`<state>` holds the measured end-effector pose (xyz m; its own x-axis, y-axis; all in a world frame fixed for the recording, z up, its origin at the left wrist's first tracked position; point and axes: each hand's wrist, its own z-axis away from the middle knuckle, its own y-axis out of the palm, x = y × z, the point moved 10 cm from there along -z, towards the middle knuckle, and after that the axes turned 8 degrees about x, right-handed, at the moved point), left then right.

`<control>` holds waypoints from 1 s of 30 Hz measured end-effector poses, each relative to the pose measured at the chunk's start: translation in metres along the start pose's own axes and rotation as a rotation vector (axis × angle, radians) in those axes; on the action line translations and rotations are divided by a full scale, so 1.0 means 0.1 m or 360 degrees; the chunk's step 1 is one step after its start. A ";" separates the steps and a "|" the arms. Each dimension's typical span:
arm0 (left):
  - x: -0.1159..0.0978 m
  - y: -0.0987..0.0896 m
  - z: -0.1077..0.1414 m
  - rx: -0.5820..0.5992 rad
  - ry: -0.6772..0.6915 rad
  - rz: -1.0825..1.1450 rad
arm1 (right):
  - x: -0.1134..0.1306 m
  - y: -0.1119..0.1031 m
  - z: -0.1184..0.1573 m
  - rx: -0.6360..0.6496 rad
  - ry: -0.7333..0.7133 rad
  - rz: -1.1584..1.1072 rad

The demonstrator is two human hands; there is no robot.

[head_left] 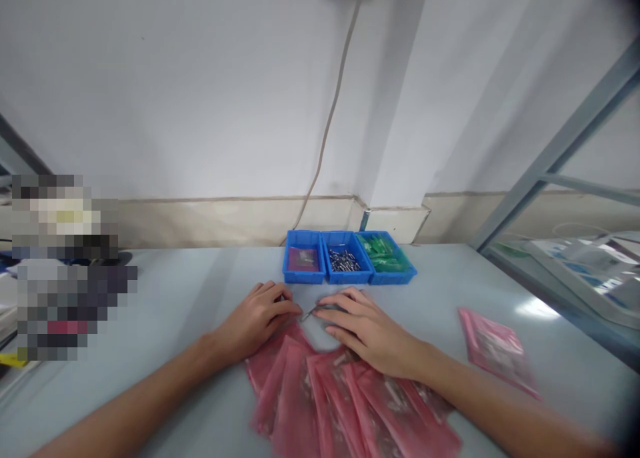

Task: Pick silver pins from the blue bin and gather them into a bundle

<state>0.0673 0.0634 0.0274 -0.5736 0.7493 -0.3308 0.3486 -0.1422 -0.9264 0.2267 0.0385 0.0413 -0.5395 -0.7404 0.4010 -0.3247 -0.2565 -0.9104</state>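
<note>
Several pink translucent plastic bags [295,405] lie fanned out and overlapping on the table, with small items showing inside some of them. My left hand [263,318] rests at the top of the leftmost bag, fingers curled and fingertips pinched together; what they hold, if anything, is too small to tell. Opposite it, my right hand [367,331] lies over the upper right of the fan. A thin silvery metal piece [309,313] is at its thumb and index fingertips, pointing towards my left hand. Its exact kind is unclear.
Beyond my hands stand three blue bins: one with a pink bag [303,259], one with small metal parts [344,261], one with green packets [383,251]. Another pink bag [500,351] lies at right, near a metal frame [560,158]. Blurred-out clutter is at left.
</note>
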 end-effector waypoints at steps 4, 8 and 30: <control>0.00 -0.01 0.00 -0.0007 -0.0027 -0.0016 | -0.06 -0.04 0.00 -0.0102 -0.0011 0.0010; 0.02 -0.05 0.00 -0.0059 -0.0121 -0.0077 | -0.02 -0.04 0.00 -0.0082 -0.0092 -0.0019; 0.10 -0.06 0.00 -0.0093 -0.0237 -0.0137 | -0.21 -0.04 0.02 -0.0208 0.0065 0.0220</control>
<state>0.0593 0.0712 0.0297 -0.7052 0.6523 -0.2780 0.3337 -0.0407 -0.9418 0.2408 0.0538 0.0361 -0.6162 -0.7363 0.2796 -0.3424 -0.0693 -0.9370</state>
